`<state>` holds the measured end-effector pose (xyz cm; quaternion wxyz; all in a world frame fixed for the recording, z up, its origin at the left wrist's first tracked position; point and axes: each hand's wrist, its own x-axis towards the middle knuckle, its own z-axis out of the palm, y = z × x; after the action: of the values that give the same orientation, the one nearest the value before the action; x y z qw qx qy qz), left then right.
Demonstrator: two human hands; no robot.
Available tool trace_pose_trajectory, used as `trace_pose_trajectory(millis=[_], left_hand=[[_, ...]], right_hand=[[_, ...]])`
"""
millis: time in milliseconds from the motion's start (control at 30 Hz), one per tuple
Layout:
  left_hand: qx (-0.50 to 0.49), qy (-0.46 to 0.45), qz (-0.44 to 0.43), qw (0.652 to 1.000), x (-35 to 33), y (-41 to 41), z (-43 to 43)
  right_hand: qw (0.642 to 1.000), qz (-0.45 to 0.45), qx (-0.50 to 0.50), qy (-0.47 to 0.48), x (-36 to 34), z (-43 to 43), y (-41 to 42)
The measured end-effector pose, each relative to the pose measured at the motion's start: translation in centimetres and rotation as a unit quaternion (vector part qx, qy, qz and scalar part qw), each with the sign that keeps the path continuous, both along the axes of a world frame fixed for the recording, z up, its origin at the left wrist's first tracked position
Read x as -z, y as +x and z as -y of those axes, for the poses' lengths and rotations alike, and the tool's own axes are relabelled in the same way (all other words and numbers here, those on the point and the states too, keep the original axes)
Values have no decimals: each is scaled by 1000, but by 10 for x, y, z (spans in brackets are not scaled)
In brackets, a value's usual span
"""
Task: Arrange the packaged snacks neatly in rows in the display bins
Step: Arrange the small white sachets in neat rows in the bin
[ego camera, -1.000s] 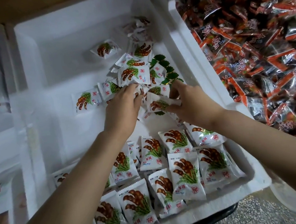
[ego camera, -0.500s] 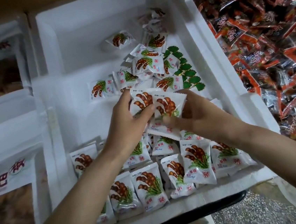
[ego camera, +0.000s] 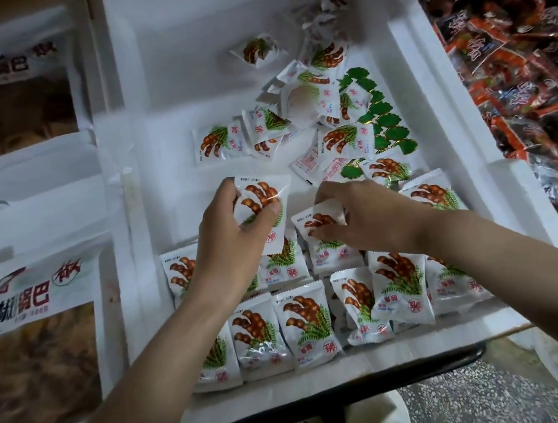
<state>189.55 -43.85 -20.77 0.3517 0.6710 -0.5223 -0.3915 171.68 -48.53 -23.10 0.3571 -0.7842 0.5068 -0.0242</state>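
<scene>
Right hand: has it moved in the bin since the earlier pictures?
Yes. The right hand moved away from the green foil strip, toward the near wall of the bin.

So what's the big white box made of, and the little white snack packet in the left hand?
The big white box looks like foam, probably polystyrene: thick, matte, grainy walls. The little white snack packet in the left hand seems thin glossy plastic film: it shines and has crimped edges.

Snack packets (ego camera: pixel 305 325): glossy plastic film. Bin (ego camera: pixel 168 85): matt white foam, slightly grainy. Floor (ego camera: pixel 463 405): rough speckled stone.
</scene>
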Motion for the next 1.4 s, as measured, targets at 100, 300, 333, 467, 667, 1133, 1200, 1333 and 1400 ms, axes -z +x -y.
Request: trace_pose_trajectory(millis=[100,300,333,467,667,1133,1200,1333,1400], left_hand=[[13,10,-17,1000,0,0,-6],[25,23,-34,999,0,-2,-12],[24,26,-38,999,0,-1,-14],[3,46,-59,997,-1,1,-18],[16,56,-108,992,-2,7,-26],[51,-2,111,992,19,29,-38],[97,-59,284,952,35,40,-42],[138,-44,367,919,46,55,-49],[148,-37,370,917,44,56,-47]], right_hand=[[984,-129,-75,-93,-2,0,-4],[983,-107,-96,-112,2,-7,-2],[984,-100,-90,-117,3,-7,-2],[986,-81,-58,-130,9,-9,-5],[982,168,83,33,-17,-19,12],[964,214,129,-93,-20,-10,36],[973,157,83,-145,-18,-6,40],[987,100,-9,-129,-4,-4,52],[987,89,-44,-124,2,-5,57]])
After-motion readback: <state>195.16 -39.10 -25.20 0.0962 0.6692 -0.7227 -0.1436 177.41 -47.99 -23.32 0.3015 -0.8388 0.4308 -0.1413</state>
